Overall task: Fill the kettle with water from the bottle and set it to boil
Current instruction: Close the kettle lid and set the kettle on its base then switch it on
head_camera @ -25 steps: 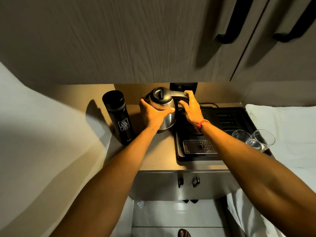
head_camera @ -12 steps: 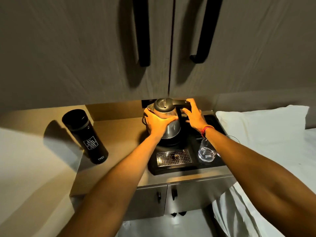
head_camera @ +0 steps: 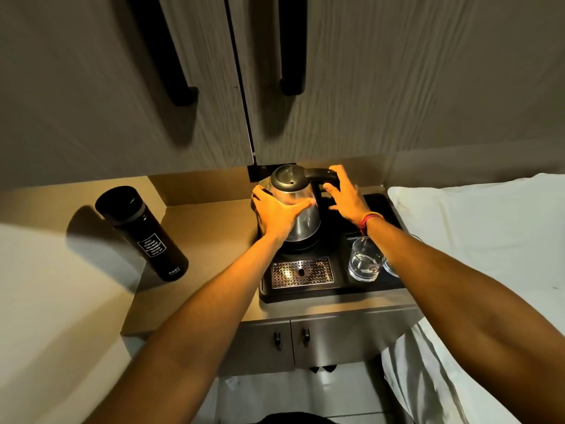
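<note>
A steel kettle (head_camera: pixel 302 206) with a black lid and handle stands on its base on the black tray (head_camera: pixel 342 286). My left hand (head_camera: pixel 276 217) is wrapped around the kettle's body from the left. My right hand (head_camera: pixel 344 195) holds the black handle at the kettle's right, fingers curled over its top. The lid is closed. A tall black bottle (head_camera: pixel 143 234) with its cap on stands on the counter to the left, apart from both hands.
Two clear glasses (head_camera: pixel 365 260) stand on the tray's right part, just under my right forearm. A perforated drip grate (head_camera: pixel 301 272) lies in front of the kettle. Cupboard doors with black handles (head_camera: pixel 292 47) hang overhead. White bedding (head_camera: pixel 477 228) lies to the right.
The kettle has gone from the counter beside the tray onto the tray's base, both hands still on it. My view has swung so the bottle sits further left.
</note>
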`<state>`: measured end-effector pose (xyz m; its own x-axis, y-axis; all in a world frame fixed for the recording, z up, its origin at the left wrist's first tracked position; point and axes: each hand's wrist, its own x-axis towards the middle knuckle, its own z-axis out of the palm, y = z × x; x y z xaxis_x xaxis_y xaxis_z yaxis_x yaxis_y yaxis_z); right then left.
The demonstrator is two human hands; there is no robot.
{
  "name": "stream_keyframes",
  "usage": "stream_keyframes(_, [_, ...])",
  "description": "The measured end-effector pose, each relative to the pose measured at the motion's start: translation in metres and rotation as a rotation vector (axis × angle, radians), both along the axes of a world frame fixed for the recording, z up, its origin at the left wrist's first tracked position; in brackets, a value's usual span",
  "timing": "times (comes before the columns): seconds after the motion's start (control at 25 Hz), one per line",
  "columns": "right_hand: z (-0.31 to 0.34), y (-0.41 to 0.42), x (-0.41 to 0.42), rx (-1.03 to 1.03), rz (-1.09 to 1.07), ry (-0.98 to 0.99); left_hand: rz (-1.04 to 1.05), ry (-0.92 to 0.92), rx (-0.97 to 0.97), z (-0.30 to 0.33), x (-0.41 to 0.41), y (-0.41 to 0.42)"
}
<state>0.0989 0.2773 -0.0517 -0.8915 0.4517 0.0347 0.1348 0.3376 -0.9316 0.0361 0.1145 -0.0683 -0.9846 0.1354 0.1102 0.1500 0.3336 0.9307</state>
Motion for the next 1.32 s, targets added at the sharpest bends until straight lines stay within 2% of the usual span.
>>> stream_keyframes(0.4, [-0.005, 0.008, 0.008, 0.152, 0.025, -0.022, 0.044, -0.048, -0.01, -0.009, 0.014, 0.005])
stream_keyframes(0.68, [-0.013, 0.008, 0.007, 0.045, 0.007, -0.01, -0.014, -0.01, -0.071, -0.013, 0.009, 0.001])
stream_keyframes(1.12, [-0.02, -0.002, 0.006, 0.123, -0.064, -0.028, -0.027, -0.051, -0.12, -0.013, 0.011, 0.0])
stream_keyframes(1.2, [-0.018, -0.004, 0.008, 0.196, -0.116, -0.068, -0.032, -0.058, -0.138, -0.011, 0.013, -0.001])
stream_keyframes(1.32, [-0.014, -0.01, 0.012, 0.471, -0.235, -0.08, -0.092, -0.084, -0.186, -0.008, 0.011, -0.006])
